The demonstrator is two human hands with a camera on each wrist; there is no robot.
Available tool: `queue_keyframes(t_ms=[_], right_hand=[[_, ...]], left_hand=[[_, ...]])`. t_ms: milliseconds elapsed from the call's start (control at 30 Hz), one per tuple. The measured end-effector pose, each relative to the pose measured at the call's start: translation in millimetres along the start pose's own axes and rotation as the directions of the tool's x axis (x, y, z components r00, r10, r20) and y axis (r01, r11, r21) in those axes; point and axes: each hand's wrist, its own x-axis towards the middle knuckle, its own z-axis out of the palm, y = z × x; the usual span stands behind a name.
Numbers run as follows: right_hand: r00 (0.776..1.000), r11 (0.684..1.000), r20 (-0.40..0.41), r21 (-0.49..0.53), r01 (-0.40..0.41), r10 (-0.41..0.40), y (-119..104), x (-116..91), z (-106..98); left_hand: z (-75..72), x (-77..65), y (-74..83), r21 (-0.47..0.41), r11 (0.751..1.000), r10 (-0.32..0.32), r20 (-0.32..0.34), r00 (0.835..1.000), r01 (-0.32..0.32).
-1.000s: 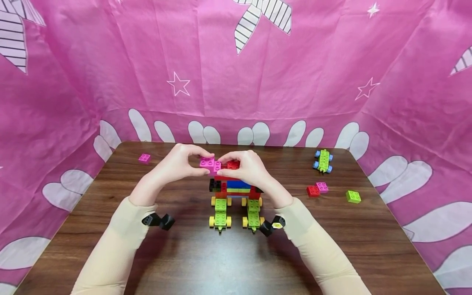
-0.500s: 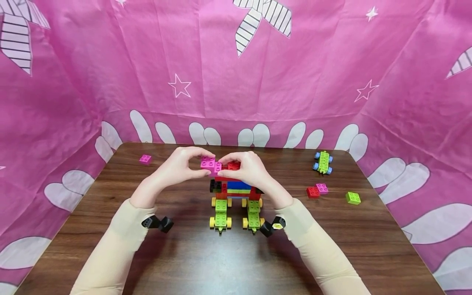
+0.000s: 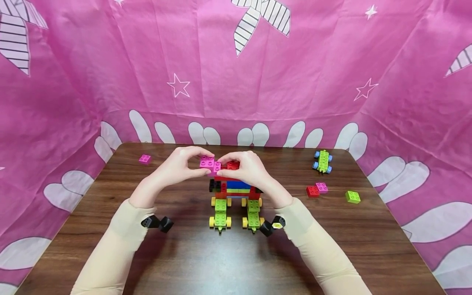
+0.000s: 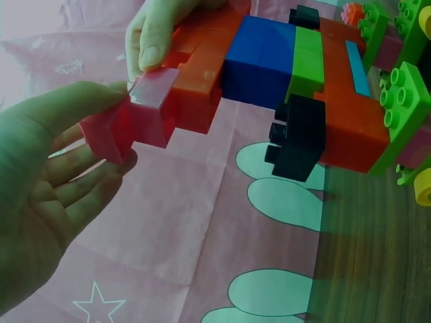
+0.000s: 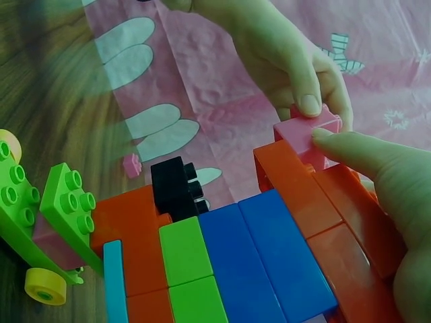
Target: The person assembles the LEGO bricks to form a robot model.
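Note:
My left hand pinches the outer pink brick between thumb and fingers. That brick joins a second pink brick, which sits at the left end of red bricks on top of a built figure. My right hand grips this second pink brick at the join, its thumb lying along it and the rest of the hand over the red bricks. Below come blue bricks, a lime layer and a black brick jutting out. Two lime wheeled bases carry the figure.
On the brown table, a flat pink brick lies far left. To the right are a red brick against a pink brick, a lime brick and a blue-wheeled lime base. Pink cloth encloses the back and sides.

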Motion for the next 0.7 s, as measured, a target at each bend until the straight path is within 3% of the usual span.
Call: queue_keyframes(t_ms=[267, 467, 700], right_hand=[[0.999, 0.999, 0.051, 0.048, -0.011, 0.009, 0.3, 0.4, -3.4], [0.999, 0.994, 0.036, 0.109, 0.013, -0.017, 1.5, -3.0, -12.0], [1.000, 0.993, 0.015, 0.115, -0.020, 0.018, 6.3, -14.1, -21.9]], left_hand=[[-1.8, -4.6, -1.6, -0.010, 0.999, 0.033, -0.004, 0.999, -0.033], [-7.1, -7.7, -1.8, 0.007, 1.000, 0.026, -0.035, 0.999, -0.025], [-14.8, -14.7, -6.6, 0.029, 0.999, 0.049, -0.141, 0.989, -0.046]])
